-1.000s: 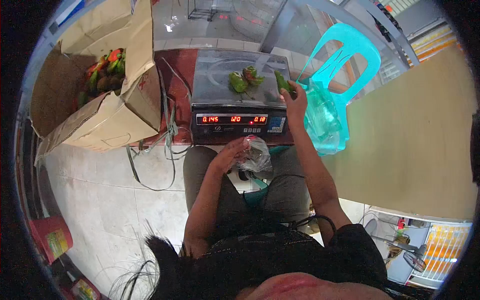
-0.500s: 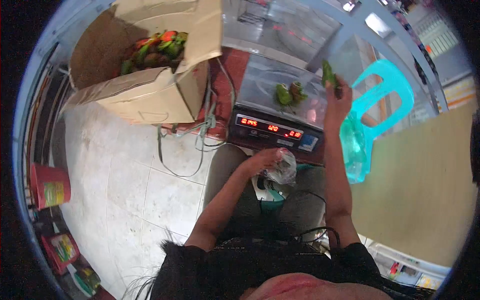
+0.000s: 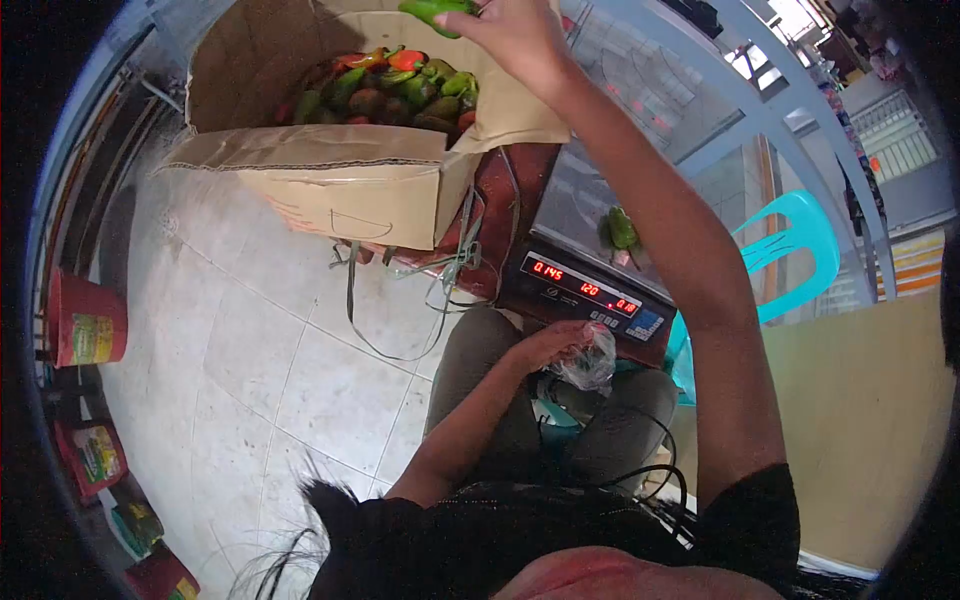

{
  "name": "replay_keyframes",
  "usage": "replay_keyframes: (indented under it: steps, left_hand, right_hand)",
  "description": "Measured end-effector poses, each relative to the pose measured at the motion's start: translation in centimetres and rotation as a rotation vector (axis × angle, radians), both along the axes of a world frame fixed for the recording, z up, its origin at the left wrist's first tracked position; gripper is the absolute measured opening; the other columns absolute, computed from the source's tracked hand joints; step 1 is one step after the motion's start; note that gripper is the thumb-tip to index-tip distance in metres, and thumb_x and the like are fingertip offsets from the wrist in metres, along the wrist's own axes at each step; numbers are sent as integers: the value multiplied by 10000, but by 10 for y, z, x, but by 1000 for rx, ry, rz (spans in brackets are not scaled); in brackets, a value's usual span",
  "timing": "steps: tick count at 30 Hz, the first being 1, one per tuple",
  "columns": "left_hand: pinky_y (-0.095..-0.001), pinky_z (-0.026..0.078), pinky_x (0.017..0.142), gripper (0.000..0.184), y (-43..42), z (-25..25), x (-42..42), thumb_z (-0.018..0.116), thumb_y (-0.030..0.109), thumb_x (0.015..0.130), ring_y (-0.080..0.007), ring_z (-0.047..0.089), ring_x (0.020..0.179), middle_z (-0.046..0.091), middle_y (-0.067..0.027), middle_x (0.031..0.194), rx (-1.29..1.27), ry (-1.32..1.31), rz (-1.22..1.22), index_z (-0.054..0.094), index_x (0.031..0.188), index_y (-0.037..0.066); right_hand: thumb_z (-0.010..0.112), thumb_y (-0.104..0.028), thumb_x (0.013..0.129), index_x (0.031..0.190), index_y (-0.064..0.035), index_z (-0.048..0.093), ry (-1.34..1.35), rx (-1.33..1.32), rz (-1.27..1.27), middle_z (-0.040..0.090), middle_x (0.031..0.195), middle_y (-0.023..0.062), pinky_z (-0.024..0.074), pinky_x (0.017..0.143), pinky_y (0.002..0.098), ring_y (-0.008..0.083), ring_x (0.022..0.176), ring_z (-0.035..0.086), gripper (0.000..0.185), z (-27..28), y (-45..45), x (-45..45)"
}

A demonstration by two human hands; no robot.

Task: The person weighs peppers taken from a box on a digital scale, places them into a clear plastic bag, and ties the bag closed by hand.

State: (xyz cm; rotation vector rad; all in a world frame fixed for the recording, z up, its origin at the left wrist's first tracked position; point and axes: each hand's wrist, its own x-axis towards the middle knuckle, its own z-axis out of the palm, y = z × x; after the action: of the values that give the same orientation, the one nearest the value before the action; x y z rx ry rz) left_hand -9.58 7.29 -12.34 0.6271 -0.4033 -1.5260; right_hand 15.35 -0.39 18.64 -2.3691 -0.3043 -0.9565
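At the top of the head view, my right hand [image 3: 520, 40] pinches a green pepper [image 3: 430, 12] above the open cardboard box [image 3: 345, 190]. Red, orange and green peppers [image 3: 400, 92] fill part of that box. Low over my lap, my left hand [image 3: 548, 347] is closed on a crumpled clear plastic bag [image 3: 594, 366]. Just beyond it stands a black digital scale [image 3: 515, 285] with lit red numbers. One green pepper [image 3: 622, 230] is visible on the scale's tray; my right forearm hides part of the tray.
A turquoise plastic chair [image 3: 815, 250] stands right of the scale, beside a pale wooden panel [image 3: 850, 400]. Loose straps and cords [image 3: 465, 255] hang near the box. Red pots [image 3: 90, 315] line the left side of the tiled floor [image 3: 250, 340].
My right hand has carried the green pepper from the scale's right side up and left to the box. The view has shifted left. My left hand keeps holding the bag.
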Motion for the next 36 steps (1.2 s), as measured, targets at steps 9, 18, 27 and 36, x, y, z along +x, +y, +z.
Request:
replay_keyframes:
  steps: [9, 18, 27, 36]
  left_hand:
    - [-227, 400, 618, 425, -3, -1, 0, 573, 435, 930, -66, 473, 729, 554, 58, 912, -67, -49, -8, 564, 1200, 106]
    - [-289, 445, 697, 513, -6, -9, -1, 537, 479, 933, -125, 523, 803, 581, 3, 989, -39, -51, -52, 532, 1255, 79]
    - [-226, 365, 581, 329, 3, 9, 1, 571, 405, 942, -52, 405, 656, 521, 53, 864, -44, -126, 38, 576, 1093, 114]
    - [-240, 315, 540, 294, 5, 16, 2, 562, 404, 946, -56, 337, 579, 368, 70, 689, -58, -16, 88, 550, 958, 111]
  right_hand:
    - [713, -240, 808, 1050, -11, 653, 916, 103, -60, 623, 1074, 180, 511, 769, 353, 222, 924, 633, 339, 24, 31, 41]
    - [616, -180, 765, 1003, -79, 709, 1040, -648, -171, 686, 1027, 149, 525, 793, 388, 309, 875, 674, 275, -101, 4, 122]
    - [617, -163, 721, 1042, -117, 718, 1165, -726, -308, 658, 1128, 161, 502, 891, 420, 321, 1069, 630, 339, -103, 17, 117]
    - [601, -63, 609, 925, -83, 729, 1138, -748, -163, 669, 1040, 199, 502, 767, 493, 363, 908, 650, 341, -90, 11, 105]
